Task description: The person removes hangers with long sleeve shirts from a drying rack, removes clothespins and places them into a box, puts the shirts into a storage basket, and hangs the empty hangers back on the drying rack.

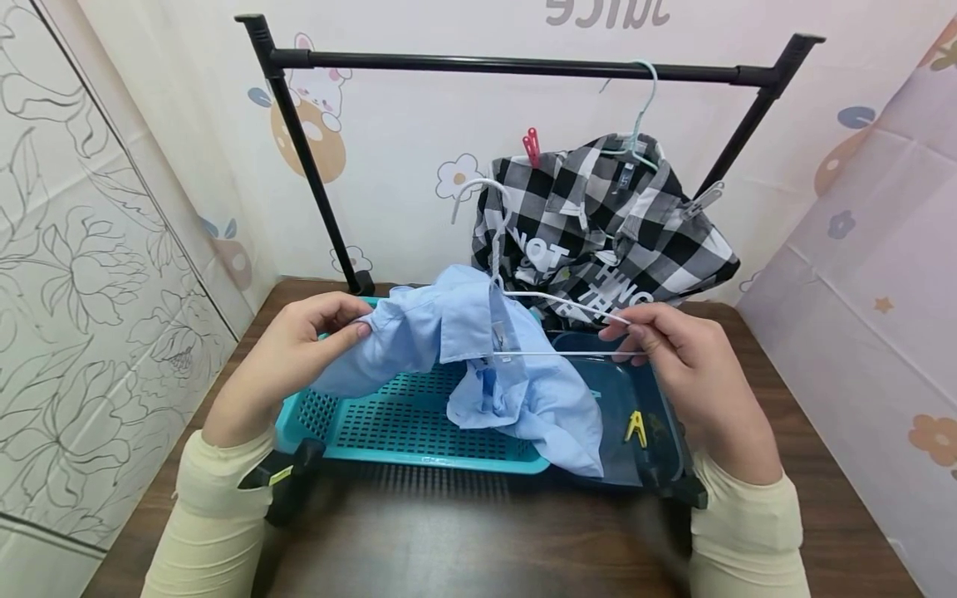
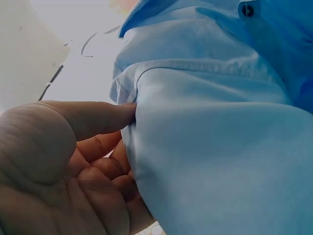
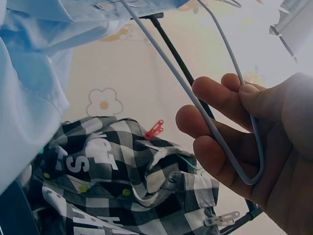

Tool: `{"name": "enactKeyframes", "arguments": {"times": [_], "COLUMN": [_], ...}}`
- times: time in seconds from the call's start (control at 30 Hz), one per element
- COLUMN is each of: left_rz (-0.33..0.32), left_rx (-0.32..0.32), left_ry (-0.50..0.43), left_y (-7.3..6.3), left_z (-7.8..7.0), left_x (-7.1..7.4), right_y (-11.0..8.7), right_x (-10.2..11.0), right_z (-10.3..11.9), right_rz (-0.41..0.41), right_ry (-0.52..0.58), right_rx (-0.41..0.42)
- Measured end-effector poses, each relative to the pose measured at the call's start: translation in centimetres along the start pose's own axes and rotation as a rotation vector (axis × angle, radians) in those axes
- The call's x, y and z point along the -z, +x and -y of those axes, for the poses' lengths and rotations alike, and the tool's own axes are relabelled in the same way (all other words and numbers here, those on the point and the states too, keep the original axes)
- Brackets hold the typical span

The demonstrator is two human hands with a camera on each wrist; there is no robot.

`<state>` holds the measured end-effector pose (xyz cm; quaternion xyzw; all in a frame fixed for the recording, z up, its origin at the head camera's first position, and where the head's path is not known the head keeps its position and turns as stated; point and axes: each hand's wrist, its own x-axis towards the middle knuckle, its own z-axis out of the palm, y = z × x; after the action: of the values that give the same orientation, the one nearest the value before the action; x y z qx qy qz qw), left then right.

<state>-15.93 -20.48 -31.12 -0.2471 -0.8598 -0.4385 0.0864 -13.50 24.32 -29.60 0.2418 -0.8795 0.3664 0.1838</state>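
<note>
- The left hand (image 1: 290, 347) pinches the blue shirt (image 1: 471, 324) near a shoulder seam, its thumb pressed on the cloth.
- The right hand (image 1: 686, 357) grips the bare right end of the white hanger (image 1: 497, 253), the thumb on the upper wire and the fingers behind the loop.
- The hanger's twisted neck and hook rise at the shirt's collar; its left part is hidden by the cloth.
- The shirt is between the two hands, over the turquoise basket (image 1: 359, 425), with its lower right part over the dark blue tray (image 1: 619, 462); whether it touches them is hard to tell.
- A yellow clip (image 1: 635, 428) lies in the tray, near the shirt.
- Basket and tray sit side by side on the brown desk (image 1: 478, 540).
- Behind them, a black-and-white checked shirt (image 1: 658, 224) hangs by a pale blue hanger (image 1: 641, 108) from the black rack (image 1: 463, 61).
- A red clip (image 1: 532, 148) and a grey clip (image 1: 704, 199) are on the checked shirt.
</note>
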Motion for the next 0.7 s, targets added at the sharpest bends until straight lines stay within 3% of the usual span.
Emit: {"name": "enactKeyframes", "arguments": {"times": [0.27,0.43,0.7], "left_rz": [0.028,0.028,0.013], "left_rx": [0.018,0.026,0.026], "left_ry": [0.045,0.032,-0.014], "left_y": [-0.1,-0.3,-0.3], "left_z": [0.3,0.5,0.7], "left_x": [0.7,1.0,1.4], "right_y": [-0.3,-0.4,-0.5], "right_x": [0.9,1.3,2.0], "right_z": [-0.9,-1.2,-1.4], "right_rz": [-0.042,-0.063,-0.086], "right_ry": [0.006,0.018,0.033], "right_rx": [0.023,0.057,0.024]}}
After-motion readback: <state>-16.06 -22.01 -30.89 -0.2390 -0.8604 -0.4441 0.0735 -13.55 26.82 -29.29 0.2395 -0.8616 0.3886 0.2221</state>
